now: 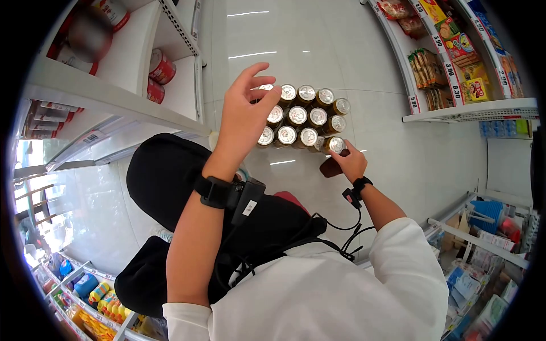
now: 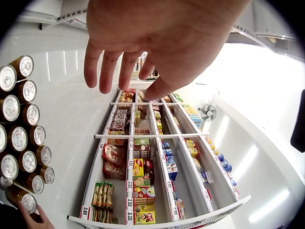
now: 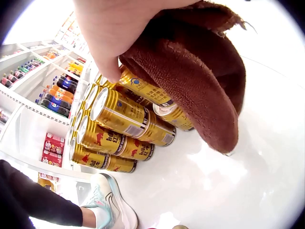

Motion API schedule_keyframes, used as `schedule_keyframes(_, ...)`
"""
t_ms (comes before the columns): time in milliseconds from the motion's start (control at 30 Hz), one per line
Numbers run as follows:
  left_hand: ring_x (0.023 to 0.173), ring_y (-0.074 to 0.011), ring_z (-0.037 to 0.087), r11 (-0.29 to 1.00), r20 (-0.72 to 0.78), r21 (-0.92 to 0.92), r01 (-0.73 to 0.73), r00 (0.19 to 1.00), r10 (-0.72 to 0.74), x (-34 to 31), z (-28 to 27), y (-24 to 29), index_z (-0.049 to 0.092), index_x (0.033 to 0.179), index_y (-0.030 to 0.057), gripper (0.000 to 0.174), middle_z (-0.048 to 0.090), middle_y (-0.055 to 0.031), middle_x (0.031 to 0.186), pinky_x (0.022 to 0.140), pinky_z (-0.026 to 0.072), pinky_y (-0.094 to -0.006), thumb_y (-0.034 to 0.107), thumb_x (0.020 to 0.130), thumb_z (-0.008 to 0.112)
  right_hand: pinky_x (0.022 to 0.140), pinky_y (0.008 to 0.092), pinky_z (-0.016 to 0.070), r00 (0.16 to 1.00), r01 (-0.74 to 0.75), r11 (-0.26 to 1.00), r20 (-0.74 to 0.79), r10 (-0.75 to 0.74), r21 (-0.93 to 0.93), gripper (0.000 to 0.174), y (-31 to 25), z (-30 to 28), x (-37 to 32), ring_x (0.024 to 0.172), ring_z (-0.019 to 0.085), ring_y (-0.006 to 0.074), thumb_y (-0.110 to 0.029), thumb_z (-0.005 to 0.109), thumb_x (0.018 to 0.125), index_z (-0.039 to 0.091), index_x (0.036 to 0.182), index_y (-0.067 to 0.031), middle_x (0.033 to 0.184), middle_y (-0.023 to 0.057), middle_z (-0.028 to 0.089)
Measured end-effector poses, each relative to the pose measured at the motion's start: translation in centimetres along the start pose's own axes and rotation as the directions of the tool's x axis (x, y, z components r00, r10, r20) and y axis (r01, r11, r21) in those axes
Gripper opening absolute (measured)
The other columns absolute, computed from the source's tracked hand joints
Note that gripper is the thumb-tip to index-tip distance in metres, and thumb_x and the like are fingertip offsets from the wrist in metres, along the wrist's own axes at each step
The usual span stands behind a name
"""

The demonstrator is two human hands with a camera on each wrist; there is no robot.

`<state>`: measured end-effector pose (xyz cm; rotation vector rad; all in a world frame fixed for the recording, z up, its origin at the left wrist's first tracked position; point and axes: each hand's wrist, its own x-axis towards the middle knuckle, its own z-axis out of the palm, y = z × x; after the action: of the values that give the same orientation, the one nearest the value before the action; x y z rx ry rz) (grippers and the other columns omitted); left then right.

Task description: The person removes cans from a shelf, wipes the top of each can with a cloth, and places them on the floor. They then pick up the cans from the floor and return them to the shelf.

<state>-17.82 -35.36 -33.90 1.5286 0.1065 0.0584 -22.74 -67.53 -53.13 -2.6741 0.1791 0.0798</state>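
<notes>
Gold drink cans [image 1: 297,115] stand upright in close rows on the floor; the right wrist view shows stacked cans [image 3: 116,114] from the side. My left hand [image 1: 243,116] hovers over the rows' left end, its fingers spread and partly bent, holding nothing; in the left wrist view this hand [image 2: 157,36] hangs in the air. At the near right corner, my right hand [image 1: 354,163] grips a can [image 1: 334,145] together with a brown cloth [image 1: 333,165]. The cloth [image 3: 190,71] hangs from the right hand [image 3: 112,33] and partly hides the can [image 3: 143,87].
White shelving [image 1: 187,85] with red tins [image 1: 162,67] rises at the left. A snack shelf [image 1: 449,111] stands at the upper right, and more goods fill racks in both lower corners. A shoe [image 3: 107,202] rests on the floor beside the cans.
</notes>
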Motion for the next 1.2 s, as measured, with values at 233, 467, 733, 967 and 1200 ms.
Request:
schedule_keyframes(233, 0.100, -0.0174, 0.063, 0.999, -0.011, -0.002, 0.037, 0.999, -0.037, 0.1, 0.0, -0.1, 0.056, 0.133, 0.0025, 0.046, 0.065, -0.0139, 0.116, 0.083, 0.0526, -0.0320, 0.017, 0.091, 0.070, 0.066, 0.0400, 0.0547, 1.000, -0.009, 0.999, 0.001, 0.009, 0.039, 0.056, 0.0, 2.3, 0.9, 0.075, 0.071, 0.0279, -0.054, 0.078, 0.076, 0.069, 0.119, -0.0190, 0.080, 0.0056, 0.074)
schedule_keyframes(467, 0.098, -0.0168, 0.063, 0.999, -0.017, -0.006, 0.047, 0.999, -0.047, 0.1, 0.2, 0.2, 0.057, 0.132, 0.0019, 0.043, 0.066, -0.0138, 0.115, 0.082, 0.0524, -0.0309, 0.015, 0.092, 0.068, 0.067, 0.0397, 0.0548, 1.000, -0.017, 0.999, 0.003, 0.017, 0.031, 0.059, -0.7, 2.7, 1.2, 0.078, 0.071, 0.0275, -0.053, 0.079, 0.076, 0.068, 0.122, -0.0183, 0.081, 0.0059, 0.074)
schedule_keyframes(733, 0.099, -0.0149, 0.064, 0.998, -0.003, 0.034, 0.055, 0.998, -0.055, 0.1, 0.1, 0.1, 0.055, 0.136, 0.0044, 0.043, 0.066, -0.0121, 0.119, 0.084, 0.0519, -0.0284, 0.019, 0.096, 0.065, 0.073, 0.0396, 0.0558, 1.000, -0.027, 0.997, 0.015, 0.026, 0.075, 0.065, -0.7, 3.1, 1.3, 0.082, 0.072, 0.0288, -0.049, 0.080, 0.077, 0.065, 0.129, -0.0131, 0.089, 0.0105, 0.075)
schedule_keyframes(967, 0.099, -0.0157, 0.066, 0.998, -0.030, 0.026, 0.065, 0.997, -0.064, 0.3, -0.1, -0.6, 0.055, 0.135, 0.0043, 0.042, 0.066, -0.0124, 0.120, 0.082, 0.0527, -0.0283, 0.014, 0.096, 0.065, 0.081, 0.0452, 0.0544, 0.991, -0.117, 0.982, 0.082, 0.106, 0.150, 0.089, 0.0, 2.7, 0.8, 0.093, 0.070, 0.0373, -0.055, 0.081, 0.073, 0.050, 0.143, -0.0089, 0.097, 0.0181, 0.074)
schedule_keyframes(1200, 0.080, -0.0102, 0.056, 0.990, -0.133, -0.070, -0.120, 0.985, 0.110, 0.4, -0.5, -0.1, 0.059, 0.123, 0.0071, 0.029, 0.061, -0.0022, 0.098, 0.071, 0.0487, -0.0274, 0.014, 0.095, 0.064, 0.067, 0.0310, 0.0492, 0.987, 0.131, 0.836, -0.146, -0.062, 0.533, 0.026, -3.7, -3.2, 0.6, 0.071, 0.058, 0.0141, -0.015, 0.077, 0.081, 0.070, 0.102, -0.0016, 0.077, 0.0049, 0.063)
